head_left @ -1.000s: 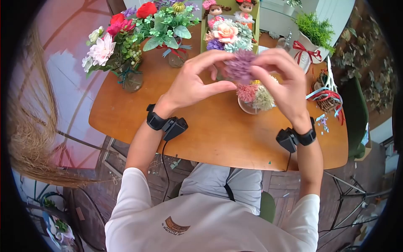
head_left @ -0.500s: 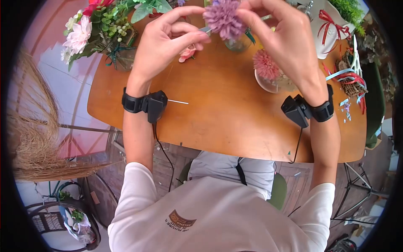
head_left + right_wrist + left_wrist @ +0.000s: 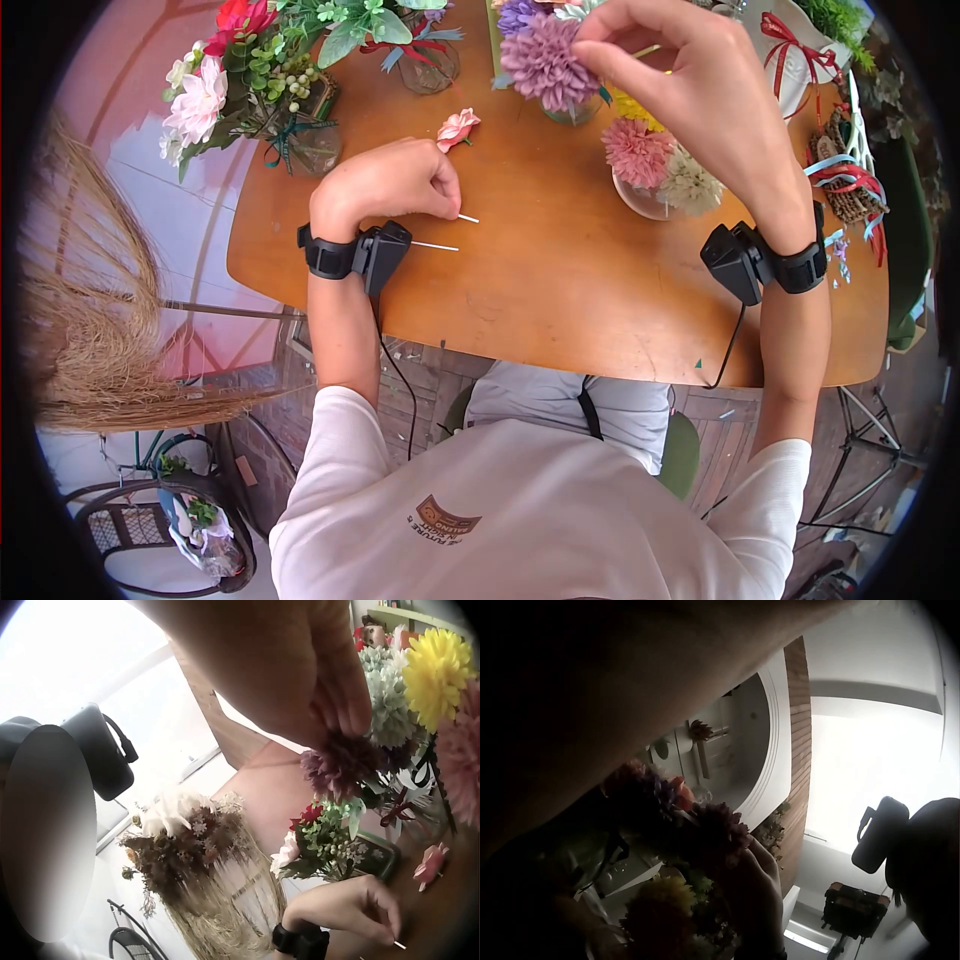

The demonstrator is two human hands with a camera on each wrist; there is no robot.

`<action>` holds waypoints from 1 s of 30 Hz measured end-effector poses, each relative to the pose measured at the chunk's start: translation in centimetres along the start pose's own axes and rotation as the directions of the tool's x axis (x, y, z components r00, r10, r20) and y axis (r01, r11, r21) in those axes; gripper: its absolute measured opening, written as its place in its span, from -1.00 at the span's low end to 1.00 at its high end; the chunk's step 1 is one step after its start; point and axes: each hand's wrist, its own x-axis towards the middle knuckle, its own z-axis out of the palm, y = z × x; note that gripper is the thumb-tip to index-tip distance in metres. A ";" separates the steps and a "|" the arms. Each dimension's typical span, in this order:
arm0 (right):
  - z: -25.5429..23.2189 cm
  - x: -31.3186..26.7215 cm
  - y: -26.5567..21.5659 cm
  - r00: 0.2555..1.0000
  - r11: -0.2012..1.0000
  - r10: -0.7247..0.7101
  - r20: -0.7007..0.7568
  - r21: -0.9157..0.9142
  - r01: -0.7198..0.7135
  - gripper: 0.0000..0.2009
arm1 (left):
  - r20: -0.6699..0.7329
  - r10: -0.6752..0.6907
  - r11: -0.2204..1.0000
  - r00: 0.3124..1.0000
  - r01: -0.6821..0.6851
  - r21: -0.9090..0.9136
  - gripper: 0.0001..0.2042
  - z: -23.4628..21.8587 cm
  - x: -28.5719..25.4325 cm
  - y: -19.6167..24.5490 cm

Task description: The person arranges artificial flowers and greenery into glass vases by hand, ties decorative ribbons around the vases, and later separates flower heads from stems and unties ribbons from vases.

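Note:
My right hand (image 3: 690, 90) pinches the edge of a mauve flower head (image 3: 548, 62), raised above the far part of the table; the right wrist view shows the same flower (image 3: 341, 766) under the fingertips. Down near the tabletop, my left hand (image 3: 395, 182) has its fingers curled and pinches a short white stick (image 3: 468, 218), whose end sticks out past the fingertips. A second white stick (image 3: 436, 246) lies on the wood beside my left wrist. Beyond the left hand lies a small pink flower (image 3: 458, 129).
A round glass bowl (image 3: 640, 200) with pink, yellow and pale blooms stands below my right hand. Vases of flowers (image 3: 318, 146) line the far left of the table (image 3: 540, 290). At the right edge are a wicker piece (image 3: 845, 180) with ribbons and a white ribboned pot (image 3: 790, 62).
My left hand has moved away from the mauve flower, down and toward me to the tabletop, and now pinches a white stick. The right hand still holds the flower.

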 end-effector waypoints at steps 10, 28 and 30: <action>2.4 -1.6 1.3 0.988 0.998 0.035 0.151 0.037 -0.041 -0.86 | -0.337 0.405 0.562 0.850 -0.522 -0.641 -0.16 0.2 -0.3 3.0; -4.8 -1.5 0.4 0.909 0.888 0.335 0.246 -0.405 -0.218 -0.78 | -0.444 -0.147 0.978 0.884 0.063 -0.200 -0.68 -2.1 -2.1 -3.4; -5.6 -1.8 3.5 0.867 0.877 0.359 0.345 -0.442 -0.188 -0.64 | -0.399 -0.168 0.975 0.901 0.093 -0.199 -0.66 -1.7 -1.4 -4.4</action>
